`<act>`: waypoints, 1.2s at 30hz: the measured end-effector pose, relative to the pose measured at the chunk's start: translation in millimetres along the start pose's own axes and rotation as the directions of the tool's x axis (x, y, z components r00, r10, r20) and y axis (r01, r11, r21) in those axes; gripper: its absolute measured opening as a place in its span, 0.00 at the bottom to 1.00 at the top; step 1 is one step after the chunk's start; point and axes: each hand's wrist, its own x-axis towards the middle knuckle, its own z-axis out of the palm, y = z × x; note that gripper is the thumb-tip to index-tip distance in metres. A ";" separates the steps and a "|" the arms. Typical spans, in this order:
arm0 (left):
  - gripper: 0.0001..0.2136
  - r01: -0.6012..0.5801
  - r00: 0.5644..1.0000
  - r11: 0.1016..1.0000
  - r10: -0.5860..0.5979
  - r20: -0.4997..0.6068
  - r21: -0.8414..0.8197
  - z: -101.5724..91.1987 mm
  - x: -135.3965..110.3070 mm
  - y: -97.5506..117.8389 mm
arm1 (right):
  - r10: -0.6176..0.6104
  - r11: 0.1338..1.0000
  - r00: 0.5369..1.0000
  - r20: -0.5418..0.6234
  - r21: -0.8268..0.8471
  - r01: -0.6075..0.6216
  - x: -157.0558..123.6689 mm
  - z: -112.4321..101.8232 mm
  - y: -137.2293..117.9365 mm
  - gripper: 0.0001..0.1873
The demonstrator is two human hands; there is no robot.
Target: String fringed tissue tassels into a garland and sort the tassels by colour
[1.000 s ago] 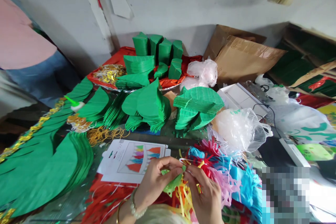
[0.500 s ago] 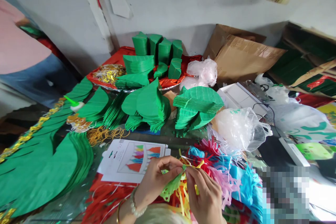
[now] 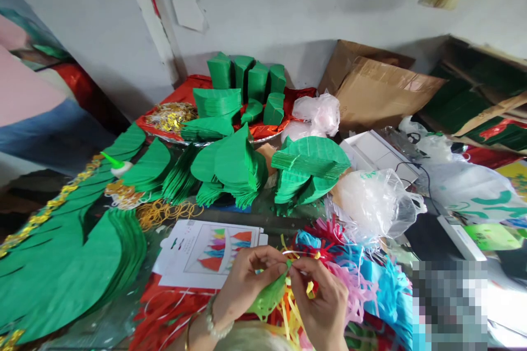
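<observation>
My left hand (image 3: 247, 281) pinches the top of a light green fringed paper piece (image 3: 265, 299) at the bottom centre of the head view. My right hand (image 3: 323, 301) is closed beside it, its fingertips meeting the left hand's at the same green piece. Yellow and orange paper strips (image 3: 290, 310) hang between and below the two hands. A white string loop (image 3: 296, 254) shows just above the fingertips. A bead bracelet sits on my left wrist.
Stacks of green paper leaves (image 3: 230, 167) cover the table's middle and left. A white printed card (image 3: 206, 249) lies near my left hand. Pink, blue and red fringed paper (image 3: 362, 279), plastic bags (image 3: 373, 203) and cardboard (image 3: 379, 90) crowd the right. Another person (image 3: 37, 115) stands at left.
Both hands stay together on the green piece with small finger shifts. The person at the left has moved a little.
</observation>
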 end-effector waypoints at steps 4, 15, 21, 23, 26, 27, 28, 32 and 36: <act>0.11 -0.014 1.000 0.996 0.014 0.002 0.083 -3.6 -1.2 1.4 | 0.007 0.999 0.994 0.109 0.043 -0.012 3.9 -3.4 3.2 0.03; 0.09 -0.050 0.999 0.985 0.052 -0.009 0.166 -1.4 -7.6 8.3 | -0.106 0.992 0.981 0.165 0.088 0.093 -5.5 -4.7 15.9 0.10; 0.06 -0.152 0.987 0.935 0.160 0.001 0.320 2.3 -20.7 16.2 | -0.118 0.989 0.979 0.168 0.108 0.100 -7.8 -4.2 18.9 0.07; 0.04 -0.186 0.981 0.910 0.194 0.016 0.369 1.9 -21.8 16.9 | -0.089 0.991 0.977 0.195 0.111 0.068 -7.9 -4.8 20.7 0.04; 0.04 -0.247 0.964 0.853 0.264 0.027 0.460 2.6 -23.3 17.0 | -0.063 0.994 0.976 0.209 0.103 0.042 -8.3 -4.9 21.5 0.04; 0.04 -0.269 0.956 0.826 0.292 0.034 0.496 2.9 -24.0 17.0 | -0.058 0.994 0.977 0.204 0.097 0.038 -8.4 -4.8 21.0 0.04; 0.04 -0.293 0.947 0.794 0.317 0.050 0.532 3.3 -24.9 16.8 | -0.057 0.995 0.980 0.193 0.095 0.039 -8.3 -4.8 20.2 0.04; 0.06 -0.373 0.908 0.630 0.398 0.129 0.681 3.0 -27.0 13.5 | -0.057 0.996 0.983 0.174 0.078 0.044 -7.1 -5.7 16.7 0.03; 0.06 -0.452 0.848 0.478 0.493 0.196 0.753 -0.3 -24.1 8.6 | -0.085 0.995 0.977 0.198 0.061 0.075 -5.4 -7.2 16.8 0.05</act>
